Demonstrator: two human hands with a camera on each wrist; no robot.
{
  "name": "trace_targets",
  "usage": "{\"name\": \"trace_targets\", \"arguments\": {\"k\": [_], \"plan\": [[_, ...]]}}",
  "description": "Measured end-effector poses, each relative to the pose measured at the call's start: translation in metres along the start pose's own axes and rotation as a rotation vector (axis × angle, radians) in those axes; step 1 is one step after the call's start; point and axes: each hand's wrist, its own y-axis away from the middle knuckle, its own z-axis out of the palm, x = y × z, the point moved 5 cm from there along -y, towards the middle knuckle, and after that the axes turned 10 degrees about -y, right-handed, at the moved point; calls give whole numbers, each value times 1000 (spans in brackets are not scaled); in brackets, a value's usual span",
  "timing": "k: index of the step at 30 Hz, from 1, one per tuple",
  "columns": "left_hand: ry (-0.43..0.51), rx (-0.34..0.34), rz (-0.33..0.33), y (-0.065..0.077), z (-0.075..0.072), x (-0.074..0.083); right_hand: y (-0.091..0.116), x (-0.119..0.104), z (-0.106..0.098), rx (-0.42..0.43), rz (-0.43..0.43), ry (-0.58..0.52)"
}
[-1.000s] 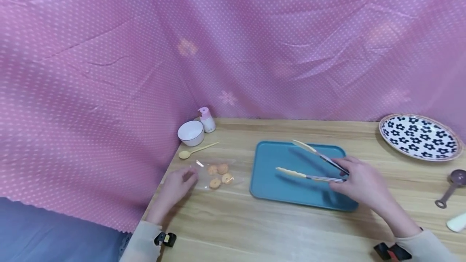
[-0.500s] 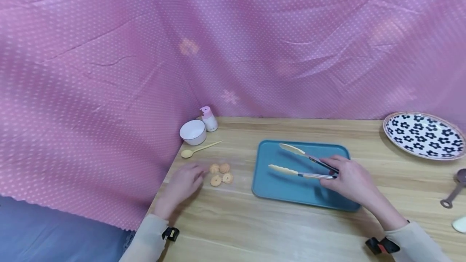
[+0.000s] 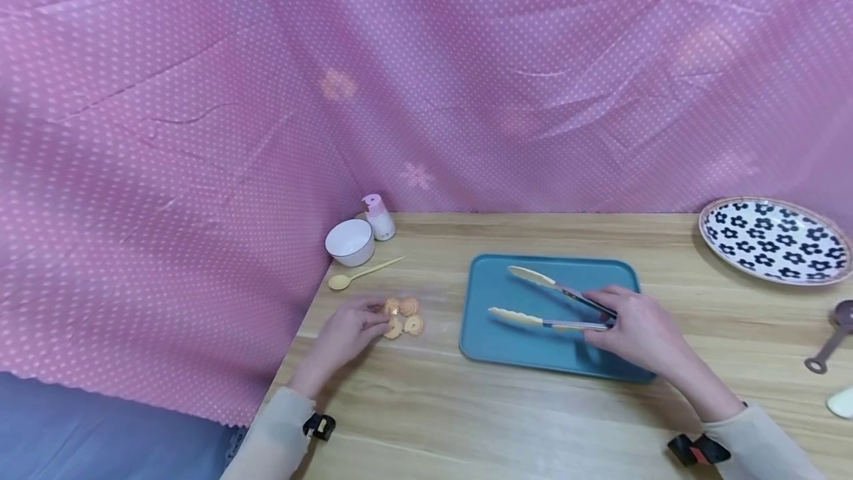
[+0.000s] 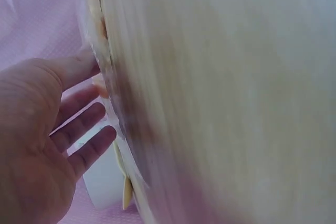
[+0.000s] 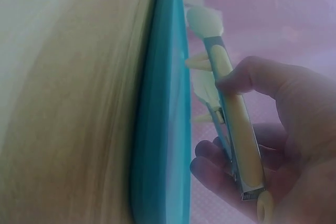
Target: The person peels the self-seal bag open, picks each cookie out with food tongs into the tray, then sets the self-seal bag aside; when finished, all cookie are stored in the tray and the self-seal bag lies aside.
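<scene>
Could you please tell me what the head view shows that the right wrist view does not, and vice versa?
Only the head view shows the four cookies, the flower-patterned plate and the brown measuring spoon.

Only the right wrist view shows the tongs' back end with its pale loop, which the right hand hides in the head view.

Both share that hand gripping the tongs, the blue tray, the wooden table and the pink dotted cloth.
</scene>
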Motion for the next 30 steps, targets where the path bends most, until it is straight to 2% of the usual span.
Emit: {"name": "trace_targets", "arguments": {"k": [7,11,16,19,23,25,30], "plan": [[3,12,-63,0,3,-3,1,1,3,-1,7,7],[-1,38,-78,1,1,-3,1,1,5,-11,9,5],[29,65,-127,4,-1,-5,-1,-1,6,-31,5,7],[69,87,-142,4,-3,-6,-3,-3,4,-19,-28,18],[126,125,-124,5,-5,-6,-8,-10,5,-10,-94,26],[129,140,-119,6,-7,-6,-14,-16,8,-16,-132,38],[133,144,-159,13,-8,-8,-34,-37,22,-48,-250,66]]}}
